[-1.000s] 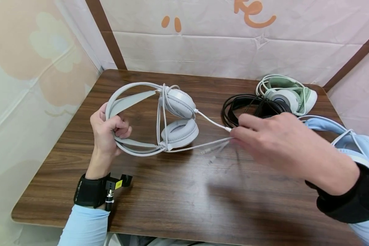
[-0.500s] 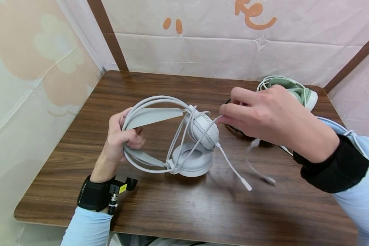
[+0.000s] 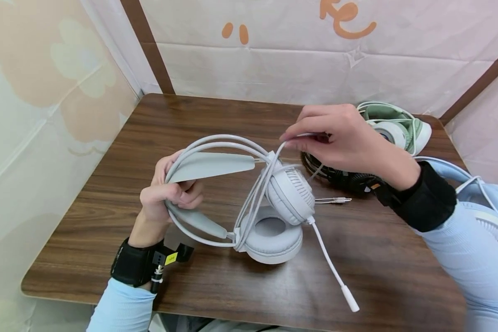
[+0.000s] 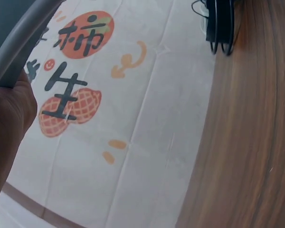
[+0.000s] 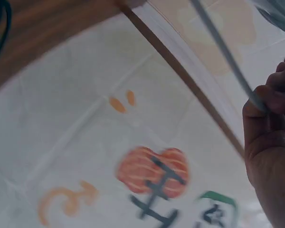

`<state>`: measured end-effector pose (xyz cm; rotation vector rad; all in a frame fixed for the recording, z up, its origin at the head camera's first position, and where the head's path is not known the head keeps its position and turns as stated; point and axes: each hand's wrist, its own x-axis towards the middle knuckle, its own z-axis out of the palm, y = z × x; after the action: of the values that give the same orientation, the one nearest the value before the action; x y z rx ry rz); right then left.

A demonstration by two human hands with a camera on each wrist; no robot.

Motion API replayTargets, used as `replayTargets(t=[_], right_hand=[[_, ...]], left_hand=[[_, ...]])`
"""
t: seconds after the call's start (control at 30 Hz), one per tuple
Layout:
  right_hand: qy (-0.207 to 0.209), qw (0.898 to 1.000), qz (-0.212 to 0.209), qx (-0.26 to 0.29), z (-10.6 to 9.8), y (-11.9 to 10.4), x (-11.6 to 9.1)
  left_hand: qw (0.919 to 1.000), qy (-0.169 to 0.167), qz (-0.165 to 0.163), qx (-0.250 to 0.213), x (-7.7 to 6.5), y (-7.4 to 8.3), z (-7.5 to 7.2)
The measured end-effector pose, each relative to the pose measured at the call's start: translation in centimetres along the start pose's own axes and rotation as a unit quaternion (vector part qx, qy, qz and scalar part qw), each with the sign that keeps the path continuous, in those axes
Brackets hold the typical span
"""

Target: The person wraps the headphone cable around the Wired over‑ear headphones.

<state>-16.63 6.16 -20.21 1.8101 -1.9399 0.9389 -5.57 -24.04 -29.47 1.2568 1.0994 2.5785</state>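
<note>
My left hand (image 3: 170, 191) grips the headband of a white headset (image 3: 290, 196) on its left side, with the fingers curled round the band. The ear cups hang to the right, one above the other, and a microphone boom (image 3: 331, 265) points down from the upper cup. Several turns of white cable (image 3: 255, 203) run across the headset beside the cups. Above the upper cup, my right hand (image 3: 332, 133) pinches the cable between thumb and fingers. The pinched cable (image 5: 228, 57) also shows in the right wrist view. Cable plugs (image 3: 334, 200) stick out right of the cups.
Behind my right hand lies a black headset (image 3: 336, 177) with its cable. A green and white headset (image 3: 398, 129) sits at the back right, and a blue headset (image 3: 481, 198) at the right edge. All are on the brown wooden table (image 3: 87, 240), with a printed curtain (image 3: 253, 69) behind.
The headset has moved right and toward me, and its microphone boom has swung downward. My right hand has carried the cable up and left, over the ear cups. My left hand keeps its grip.
</note>
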Motion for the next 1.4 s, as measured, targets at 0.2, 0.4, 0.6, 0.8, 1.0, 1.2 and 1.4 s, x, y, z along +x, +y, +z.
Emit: replayTargets(t=[0.2, 0.4, 0.6, 0.8, 1.0, 1.2, 1.4], right_hand=[[0.045, 0.980, 0.146, 0.127, 2.0, 3.1, -1.4], [0.078, 0.930, 0.286, 0.217, 4.2, 5.4, -3.5], [0.060, 0.923, 0.306, 0.225, 6.5, 6.0, -5.9], [0.009, 0.925, 0.330, 0.189, 8.4, 4.1, -6.6], [-0.017, 0.953, 0.275, 0.127, 9.7, 1.7, -6.8], [-0.048, 0.964, 0.238, 0.109, 10.6, -1.1, -6.6], [-0.038, 0.976, 0.199, 0.078, 11.0, -3.3, -6.4]], left_hand=[[0.9961, 0.036, 0.014, -0.079, -0.3, -0.2, 0.0], [0.9789, 0.053, 0.049, -0.191, -0.3, -0.7, 0.4], [0.9450, 0.124, 0.089, -0.289, -0.1, -0.6, 0.0], [0.9079, 0.220, 0.107, -0.340, -0.5, -0.3, -0.8], [0.8913, 0.257, 0.107, -0.358, -0.7, -0.2, -1.4], [0.8799, 0.282, 0.127, -0.360, -0.5, -0.1, -1.6], [0.8702, 0.323, 0.133, -0.347, -0.4, -0.1, -1.7]])
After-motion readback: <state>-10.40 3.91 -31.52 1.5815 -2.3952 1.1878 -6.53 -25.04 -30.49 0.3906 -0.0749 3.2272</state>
